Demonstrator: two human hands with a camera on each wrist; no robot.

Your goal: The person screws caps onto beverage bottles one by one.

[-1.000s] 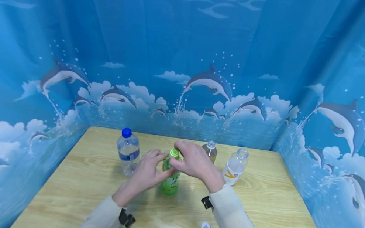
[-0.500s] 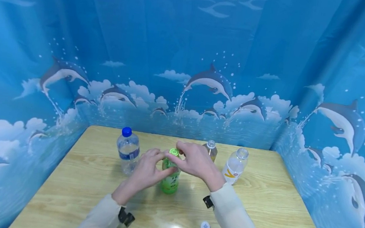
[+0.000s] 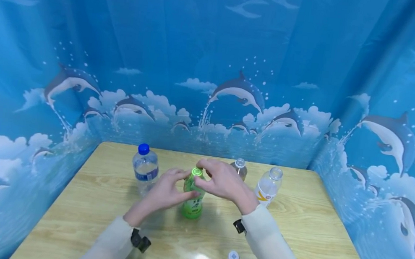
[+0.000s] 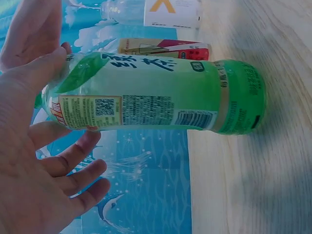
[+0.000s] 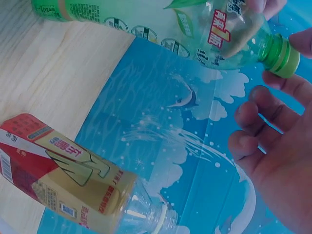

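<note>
Green cap (image 3: 197, 172) sits pinched between thumb and fingers of the right hand (image 3: 222, 182), fingers curled round it from the far-right side. Left hand (image 3: 166, 191) braces the green bottle (image 3: 193, 198) at the shoulder: thumb and forefinger curl round it, other fingers spread loose in the left wrist view. Bottle stands upright near table (image 3: 317, 242) centre.

Step in hand, by my read: twisting the cap w/ the right while the left holds the body still. Can't tell if it's going on or coming off. Next move calls for a firm left grip so the body doesn't spin, and a re-grip of the cap btwn turns.

Outward: blue-capped water bottle (image 3: 145, 170) to the left; two uncapped bottles far right, brown-label one (image 3: 239, 169) and white-label one (image 3: 267, 187). Loose white cap (image 3: 233, 257) lies near right, well apart from the bottles.
</note>
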